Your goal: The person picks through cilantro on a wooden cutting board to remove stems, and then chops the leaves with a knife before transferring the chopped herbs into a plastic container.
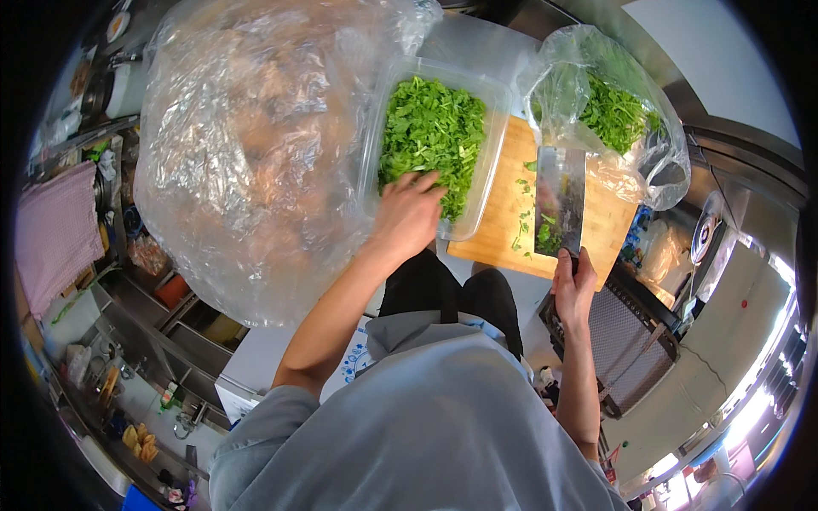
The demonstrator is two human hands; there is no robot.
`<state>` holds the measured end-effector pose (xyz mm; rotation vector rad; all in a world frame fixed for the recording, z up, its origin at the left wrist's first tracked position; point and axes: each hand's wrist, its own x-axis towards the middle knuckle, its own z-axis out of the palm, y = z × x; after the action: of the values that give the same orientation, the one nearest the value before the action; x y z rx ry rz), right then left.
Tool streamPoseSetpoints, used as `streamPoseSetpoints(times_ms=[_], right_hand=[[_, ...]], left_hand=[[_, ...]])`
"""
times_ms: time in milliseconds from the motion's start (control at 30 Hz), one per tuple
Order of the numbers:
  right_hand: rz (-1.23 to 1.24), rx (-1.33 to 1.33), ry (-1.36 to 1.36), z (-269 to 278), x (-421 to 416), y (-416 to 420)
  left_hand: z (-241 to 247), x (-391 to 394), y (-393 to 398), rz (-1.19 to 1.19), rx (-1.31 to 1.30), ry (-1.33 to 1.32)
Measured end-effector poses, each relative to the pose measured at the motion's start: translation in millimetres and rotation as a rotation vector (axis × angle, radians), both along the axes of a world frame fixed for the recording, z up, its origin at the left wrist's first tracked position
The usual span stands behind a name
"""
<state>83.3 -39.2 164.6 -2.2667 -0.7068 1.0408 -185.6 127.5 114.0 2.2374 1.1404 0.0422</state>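
Note:
My left hand (409,211) reaches over the near edge of a clear plastic container (489,185), its fingertips touching the chopped green herbs (434,128) that fill it. Whether those fingers pinch any leaves is hidden. In my right hand (574,284) is the handle of a cleaver (560,191), its broad blade pointing away from me over a wooden cutting board (604,236). Leaf scraps (523,217) lie on the board to the left of the blade. Beyond it, a clear plastic bag (664,160) of uncut green herbs (613,115) rests partly on the board.
A huge clear plastic bag (249,160) with brownish contents bulges along the container's left side. Metal sinks (198,322) stand far left. A mesh-fronted appliance (629,348) is below the board on the right. Above the container shows the metal worktop (473,48).

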Motion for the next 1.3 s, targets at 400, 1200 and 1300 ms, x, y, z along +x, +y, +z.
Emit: streamPoseSetpoints(times_ms=[400,1200,1300], right_hand=[[0.159,-0.029,-0.362,-50,39,-31],[0.553,0.239,-0.626,-84,111,3],[0.565,0.238,-0.674,-91,118,20]], left_hand=[[-9,38,85,0.282,0.333,-0.194],[22,-2,44,0.506,-0.032,-0.401],[22,20,76,0.378,0.435,-0.265]])
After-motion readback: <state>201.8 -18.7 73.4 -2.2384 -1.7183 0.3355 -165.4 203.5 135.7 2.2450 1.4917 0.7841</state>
